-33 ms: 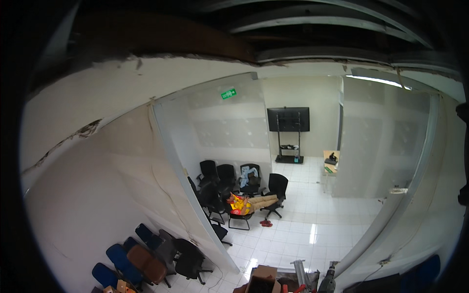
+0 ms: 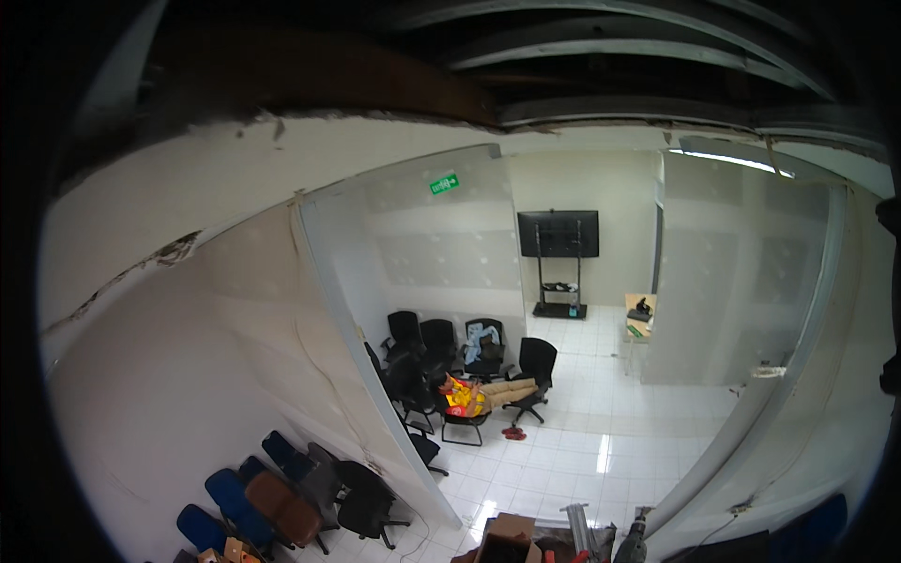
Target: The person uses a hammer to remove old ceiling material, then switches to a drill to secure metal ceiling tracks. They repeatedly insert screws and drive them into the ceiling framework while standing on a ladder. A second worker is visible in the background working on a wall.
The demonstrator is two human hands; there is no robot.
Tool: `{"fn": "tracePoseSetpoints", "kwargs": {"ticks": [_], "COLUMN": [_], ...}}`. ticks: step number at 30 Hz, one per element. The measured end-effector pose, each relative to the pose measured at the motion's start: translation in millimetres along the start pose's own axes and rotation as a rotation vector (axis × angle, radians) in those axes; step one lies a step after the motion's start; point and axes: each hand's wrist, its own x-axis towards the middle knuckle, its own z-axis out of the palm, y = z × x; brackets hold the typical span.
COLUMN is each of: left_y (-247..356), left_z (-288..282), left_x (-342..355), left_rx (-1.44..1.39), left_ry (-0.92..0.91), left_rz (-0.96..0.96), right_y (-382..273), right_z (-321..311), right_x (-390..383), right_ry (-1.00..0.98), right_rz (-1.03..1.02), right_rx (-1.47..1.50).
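Note:
Neither of my hands shows in the head view. Nearest to me, at the lower edge, an opened cardboard box (image 2: 510,541) stands with its inside dark. Just right of it are a pale metal channel piece (image 2: 579,531) and some red-handled tools, partly cut off by the frame. Farther right a power drill (image 2: 635,538) points upward. Whatever bears these things lies mostly below the picture.
Overhead run metal ceiling beams (image 2: 619,42). Beyond a partition frame, a person (image 2: 466,398) in a yellow-and-red vest reclines across black chairs. A screen on a stand (image 2: 559,235) is farther back. Blue and brown chairs (image 2: 282,507) crowd the lower left.
The view has shifted slightly, so the room sits a little lower and to the right in the picture. No object has visibly moved, and my hands stay out of sight.

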Motion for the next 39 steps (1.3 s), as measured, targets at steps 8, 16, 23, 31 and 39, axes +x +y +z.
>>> {"fn": "tracePoseSetpoints", "kwargs": {"ticks": [8, 16, 23, 31, 39], "left_y": [-2, 0, 1, -11, -53], "left_z": [-17, -16, -5, -3, -14], "left_x": [-7, 26, 57, 74, 82], "left_rx": [0.185, 0.278, 0.344, 0.4, 0.451], "left_ry": [0.104, 0.017, -0.12, -0.281, -0.341], "left_rz": [0.085, 0.188, 0.271, 0.353, 0.438], "right_y": [-15, 1, -13, -49, -42], "right_z": [-6, -2, -2, -22, -10], "right_x": [20, 7, -20, -22, -26], "right_ry": [-0.06, -0.004, 0.089, 0.183, 0.286], "right_rz": [-0.016, 0.031, 0.122, 0.242, 0.2], "right_rx": [0.047, 0.062, 0.106, 0.076, 0.066]}}
